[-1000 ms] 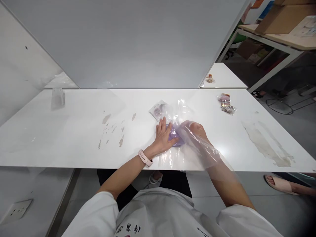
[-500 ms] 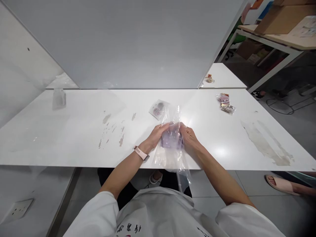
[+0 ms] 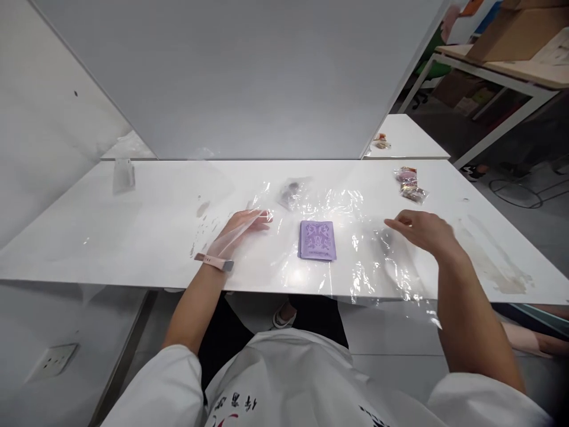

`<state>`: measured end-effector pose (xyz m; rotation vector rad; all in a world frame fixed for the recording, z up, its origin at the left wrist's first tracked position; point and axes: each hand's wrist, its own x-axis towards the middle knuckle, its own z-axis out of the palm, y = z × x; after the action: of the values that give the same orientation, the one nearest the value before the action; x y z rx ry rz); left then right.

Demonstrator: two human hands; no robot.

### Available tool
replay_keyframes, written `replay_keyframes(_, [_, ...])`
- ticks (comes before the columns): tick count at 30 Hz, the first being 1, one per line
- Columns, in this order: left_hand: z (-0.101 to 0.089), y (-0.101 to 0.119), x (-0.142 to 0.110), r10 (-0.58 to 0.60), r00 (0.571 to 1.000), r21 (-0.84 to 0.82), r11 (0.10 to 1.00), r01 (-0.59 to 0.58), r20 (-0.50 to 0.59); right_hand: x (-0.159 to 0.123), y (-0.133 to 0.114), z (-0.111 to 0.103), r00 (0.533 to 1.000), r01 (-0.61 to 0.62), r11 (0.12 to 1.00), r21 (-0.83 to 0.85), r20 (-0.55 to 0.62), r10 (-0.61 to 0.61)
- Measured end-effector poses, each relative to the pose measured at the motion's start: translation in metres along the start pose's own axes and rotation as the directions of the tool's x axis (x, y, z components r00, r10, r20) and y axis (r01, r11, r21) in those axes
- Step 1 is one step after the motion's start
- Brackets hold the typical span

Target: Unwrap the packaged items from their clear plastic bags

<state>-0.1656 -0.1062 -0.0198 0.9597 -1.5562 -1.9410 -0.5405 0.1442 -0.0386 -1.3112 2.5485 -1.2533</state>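
Note:
A small purple square packet with a lighter ornate pattern (image 3: 317,241) rests face up near the table's front edge. Clear plastic film (image 3: 355,261) is spread around it, creased and shiny. My left hand (image 3: 246,226) is to the packet's left, fingers stretched out and pointing right, with part of the film draped across it. On the other side, my right hand (image 3: 427,232) has thumb and fingers pinched at the film's right part. Behind the packet, a small clear bag with dark contents (image 3: 291,193) shows partly through the film.
Shiny small wrapped packets (image 3: 409,185) sit at the table's right rear. A translucent pouch (image 3: 123,176) stands at the far left. A tall grey panel (image 3: 267,77) rises along the back of the white table (image 3: 151,237). Someone's leg (image 3: 528,341) shows at lower right.
My hands have moved apart, from together at the middle to either side. The film, earlier bunched around the purple packet, is now spread wide, with the packet lying uncovered between my hands.

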Motion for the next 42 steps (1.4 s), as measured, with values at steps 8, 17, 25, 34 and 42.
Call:
replay_keyframes(8, [-0.019,-0.017,-0.001,0.014,0.993,0.127,0.992,0.000,-0.115,-0.050,-0.097,0.061,0.698,0.548,0.824,-0.143,0.621,-0.356])
replay_keyframes(17, [-0.022,-0.018,0.000,-0.010,0.987,0.183,0.982,0.039,-0.161,-0.064,-0.139,0.133,0.559,0.773,0.546,-0.323,0.753,-0.347])
replay_keyframes(25, [-0.029,-0.024,0.003,-0.001,0.991,0.202,0.979,0.027,-0.130,-0.049,-0.136,0.123,0.524,0.767,0.598,-0.235,0.767,-0.370])
replay_keyframes(34, [-0.031,-0.019,0.004,-0.003,0.995,0.237,0.971,0.025,-0.095,-0.003,-0.048,0.068,0.966,0.174,0.928,0.329,0.128,-0.226])
replay_keyframes(42, [-0.034,-0.022,0.006,0.001,0.997,0.273,0.962,0.021,-0.079,0.061,0.065,0.015,0.921,-0.100,0.958,-0.269,-0.390,-0.013])
